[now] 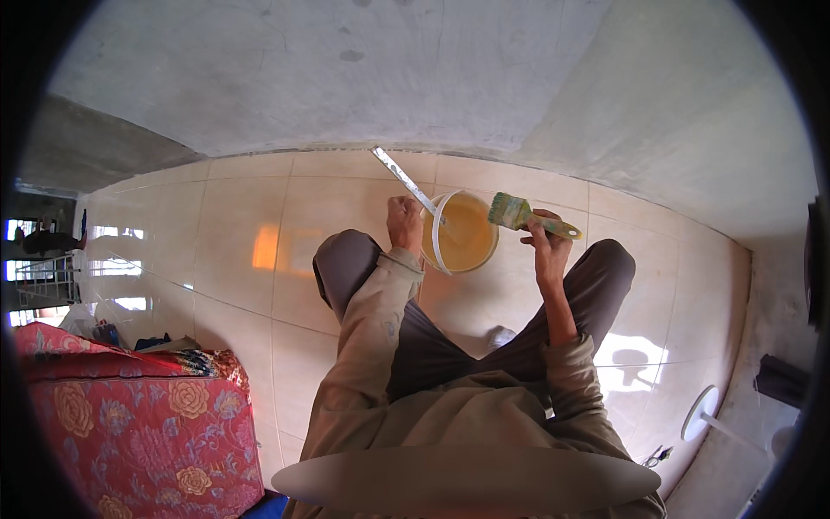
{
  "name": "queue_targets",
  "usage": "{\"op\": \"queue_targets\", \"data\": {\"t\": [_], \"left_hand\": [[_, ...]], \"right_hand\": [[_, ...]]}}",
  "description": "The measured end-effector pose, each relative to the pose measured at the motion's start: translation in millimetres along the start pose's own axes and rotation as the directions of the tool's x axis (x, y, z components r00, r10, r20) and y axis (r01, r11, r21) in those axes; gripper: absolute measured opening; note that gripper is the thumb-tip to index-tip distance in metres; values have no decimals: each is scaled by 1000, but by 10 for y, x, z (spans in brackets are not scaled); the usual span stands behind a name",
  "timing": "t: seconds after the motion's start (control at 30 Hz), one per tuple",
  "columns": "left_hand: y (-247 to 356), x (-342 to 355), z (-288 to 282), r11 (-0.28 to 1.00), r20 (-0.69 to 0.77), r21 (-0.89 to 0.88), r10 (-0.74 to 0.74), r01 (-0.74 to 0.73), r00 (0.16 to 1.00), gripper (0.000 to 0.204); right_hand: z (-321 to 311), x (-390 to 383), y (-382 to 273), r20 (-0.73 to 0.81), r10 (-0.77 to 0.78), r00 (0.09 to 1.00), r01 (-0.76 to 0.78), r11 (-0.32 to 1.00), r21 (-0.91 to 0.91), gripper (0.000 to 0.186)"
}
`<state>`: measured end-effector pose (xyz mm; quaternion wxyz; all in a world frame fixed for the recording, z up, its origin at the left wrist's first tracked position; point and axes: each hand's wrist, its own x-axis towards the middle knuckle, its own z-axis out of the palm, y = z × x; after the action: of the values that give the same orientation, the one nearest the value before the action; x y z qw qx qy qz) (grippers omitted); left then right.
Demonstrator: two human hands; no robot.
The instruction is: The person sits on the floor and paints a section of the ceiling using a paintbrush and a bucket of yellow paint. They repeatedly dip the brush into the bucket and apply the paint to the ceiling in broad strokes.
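A white round bucket with yellowish-tan liquid in it stands on the floor tiles between my knees and the wall. My left hand is closed at its left rim, the fingers curled against the edge. A flat, pale, paint-stained strip leans out of the bucket toward the far left, just beyond that hand. To the right of the bucket, my right hand grips a wide paintbrush by its yellow-green handle. The brush's green-stained bristles point left, close to the bucket's right rim.
A bare grey plaster wall rises just beyond the bucket. Behind me on the left lies a red floral mattress. On the right are a white round-based stand and a dark object by the side wall.
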<state>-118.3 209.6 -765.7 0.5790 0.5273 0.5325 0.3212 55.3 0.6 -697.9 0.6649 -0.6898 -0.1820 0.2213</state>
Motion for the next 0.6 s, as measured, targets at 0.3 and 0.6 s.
{"op": "queue_targets", "data": {"t": [0.3,0.6], "left_hand": [[85,454,95,986,6,136,92,-92,996,59],[419,273,-51,833,221,401,315,-380,923,24]], "right_hand": [[-62,-76,-81,-24,14,1000,-12,998,60,38],[-28,-174,-146,-27,14,1000,-11,994,108,40]]}}
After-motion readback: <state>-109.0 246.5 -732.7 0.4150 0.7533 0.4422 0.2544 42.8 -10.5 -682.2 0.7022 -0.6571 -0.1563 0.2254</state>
